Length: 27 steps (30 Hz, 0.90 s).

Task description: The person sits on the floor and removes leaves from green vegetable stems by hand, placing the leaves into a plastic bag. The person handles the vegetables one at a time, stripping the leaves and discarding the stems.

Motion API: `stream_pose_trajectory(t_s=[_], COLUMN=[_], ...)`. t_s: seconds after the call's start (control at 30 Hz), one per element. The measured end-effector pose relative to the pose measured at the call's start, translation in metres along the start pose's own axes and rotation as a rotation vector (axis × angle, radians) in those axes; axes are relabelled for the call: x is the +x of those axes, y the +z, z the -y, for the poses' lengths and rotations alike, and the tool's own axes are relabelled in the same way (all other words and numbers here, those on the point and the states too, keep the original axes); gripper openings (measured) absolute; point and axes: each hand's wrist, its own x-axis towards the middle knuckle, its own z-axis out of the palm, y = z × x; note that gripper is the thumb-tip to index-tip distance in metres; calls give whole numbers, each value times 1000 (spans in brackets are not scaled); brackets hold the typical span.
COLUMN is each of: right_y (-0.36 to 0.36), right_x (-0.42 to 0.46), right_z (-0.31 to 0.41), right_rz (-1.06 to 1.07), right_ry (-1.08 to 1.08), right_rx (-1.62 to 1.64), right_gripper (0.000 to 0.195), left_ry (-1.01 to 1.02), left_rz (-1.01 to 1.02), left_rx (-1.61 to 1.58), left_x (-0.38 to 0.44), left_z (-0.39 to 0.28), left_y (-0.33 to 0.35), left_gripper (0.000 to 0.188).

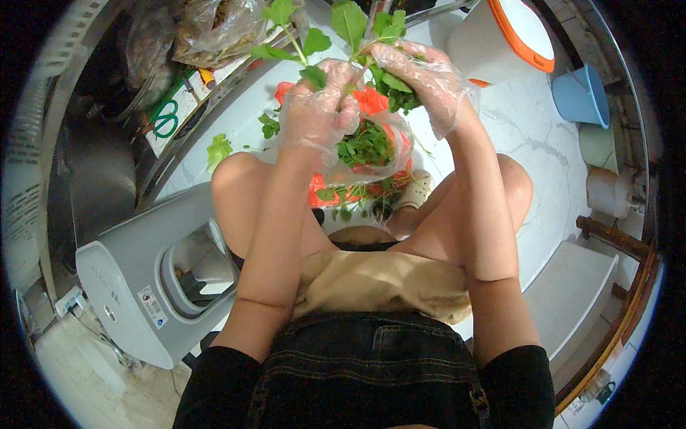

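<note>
Both of my hands wear thin clear plastic gloves and are raised close together in front of my knees. My left hand (323, 107) is closed around a leafy herb stem (296, 45), whose toothed green leaves stick up past the fingers. In my right hand (429, 80) is a bunch of the same herb (395, 88), with larger leaves rising between the two hands. Below them, a clear plastic bag (401, 153) holds plucked green leaves (367, 143). It rests on a red plastic bag (316, 197), where loose stems and leaves (348, 201) lie at the near edge.
A white tub (477, 48) with an orange-rimmed lid and a blue bucket (579, 96) stand right. Green-handled scissors (166, 119) lie on a left shelf near filled plastic bags (214, 37). A grey appliance (139, 289) stands by my left knee; a lettuce leaf (218, 152) lies on the floor.
</note>
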Motion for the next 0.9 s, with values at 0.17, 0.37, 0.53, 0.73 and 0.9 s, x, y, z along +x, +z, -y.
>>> stream_pose_trajectory(t_s=[0.17, 0.37, 0.53, 0.73, 0.9], right_y=[2, 10, -3, 11, 11], right_x=[-2, -5, -10, -10, -2], right_z=[17, 10, 31, 19, 3], right_rz=[82, -248, -230, -25, -194], right_ry=[120, -158, -288, -399, -492], right_rx=[73, -479, -370, -1103, -660], right_gripper=[25, 19, 17, 23, 19], left_ry=[179, -37, 248, 417, 187], left_rz=[36, -97, -21, 59, 60], left_rx=[134, 89, 514, 977, 592], left_x=[0, -4, 4, 9, 8], left_z=[9, -4, 3, 5, 5], left_y=[0, 0, -17, -27, -21], left_gripper=[18, 18, 18, 19, 18])
